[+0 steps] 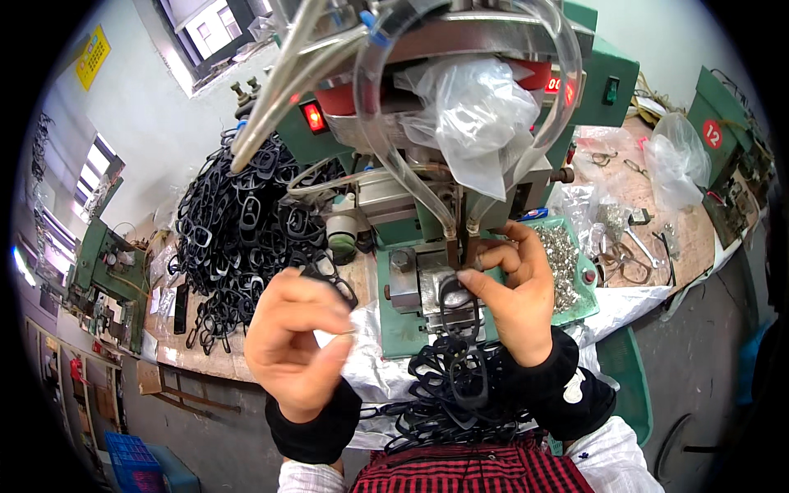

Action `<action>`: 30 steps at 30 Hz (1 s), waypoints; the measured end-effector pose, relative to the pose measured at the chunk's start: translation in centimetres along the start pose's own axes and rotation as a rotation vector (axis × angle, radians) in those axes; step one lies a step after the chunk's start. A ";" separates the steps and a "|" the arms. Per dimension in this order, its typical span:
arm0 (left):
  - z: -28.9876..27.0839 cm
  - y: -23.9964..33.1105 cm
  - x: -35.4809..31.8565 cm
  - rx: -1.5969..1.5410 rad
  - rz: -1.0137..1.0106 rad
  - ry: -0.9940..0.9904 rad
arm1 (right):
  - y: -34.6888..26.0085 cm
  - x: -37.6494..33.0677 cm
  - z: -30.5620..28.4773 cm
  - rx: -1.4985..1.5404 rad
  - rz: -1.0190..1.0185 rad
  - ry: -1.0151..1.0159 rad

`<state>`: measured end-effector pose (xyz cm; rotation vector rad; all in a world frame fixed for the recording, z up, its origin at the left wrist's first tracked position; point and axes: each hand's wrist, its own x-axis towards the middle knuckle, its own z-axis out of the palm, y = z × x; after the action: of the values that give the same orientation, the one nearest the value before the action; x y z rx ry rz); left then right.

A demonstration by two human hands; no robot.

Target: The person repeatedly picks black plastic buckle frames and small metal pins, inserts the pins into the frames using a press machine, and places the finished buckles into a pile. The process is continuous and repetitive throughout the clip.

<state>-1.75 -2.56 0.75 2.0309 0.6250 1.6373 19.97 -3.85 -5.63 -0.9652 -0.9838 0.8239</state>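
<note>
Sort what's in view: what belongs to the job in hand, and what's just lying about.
Apparently in use:
- black eyeglass frame, held by the right hand
- metal fixture by it
- probably the green tray of small metal parts

Apparently lying about:
- wrench
- clear plastic bag at far right
- blue crate

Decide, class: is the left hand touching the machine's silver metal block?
Apart: the head view shows a clear gap between the left hand and the silver metal block.
</note>
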 end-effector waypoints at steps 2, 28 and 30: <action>1.5 0.5 2.0 0.142 0.026 -0.019 | -0.4 -0.4 0.9 0.102 0.108 0.018; -9.3 -21.0 -6.7 0.622 -0.301 -0.353 | 5.2 1.6 -17.1 -1.494 -0.307 0.215; -9.3 -18.4 -7.2 -0.080 -0.761 0.018 | 4.7 0.6 -13.9 -1.526 -0.254 0.225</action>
<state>-13.44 8.37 -14.18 1.4420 1.1403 1.1874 32.45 -5.51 -13.13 -2.0663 -1.4612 -0.4406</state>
